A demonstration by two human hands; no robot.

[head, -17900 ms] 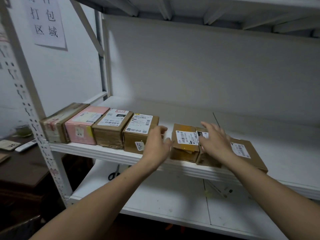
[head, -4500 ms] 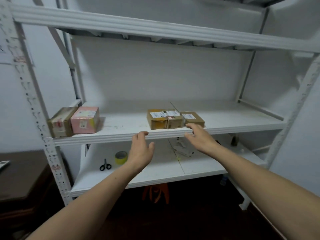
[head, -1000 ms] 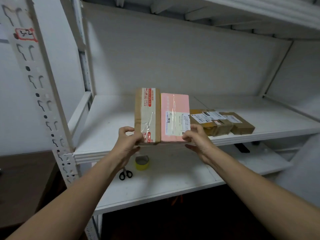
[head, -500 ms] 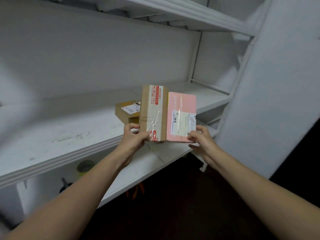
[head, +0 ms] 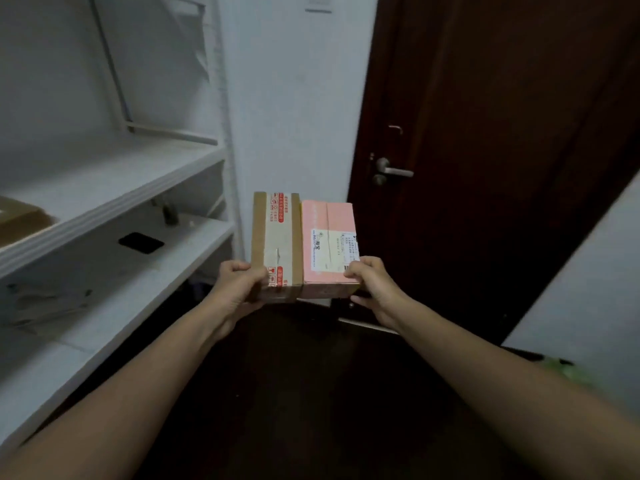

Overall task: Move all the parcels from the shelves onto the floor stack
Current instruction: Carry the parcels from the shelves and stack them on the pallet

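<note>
Swung away from the shelves (head: pixel 114 199) now, both parcels face a dark door (head: pixel 485 168), held touching side by side in mid-air. The left hand (head: pixel 239 285) grips the brown parcel (head: pixel 275 237) at its near corner, and the right hand (head: pixel 372 285) grips the pink parcel (head: pixel 329 244) likewise.

You hold a tape-sealed brown parcel (head: pixel 275 237) and a labelled pink parcel (head: pixel 329 220) side by side, touching; a cardboard parcel (head: pixel 20 220) lies on the shelf (head: pixel 114 202).
</note>
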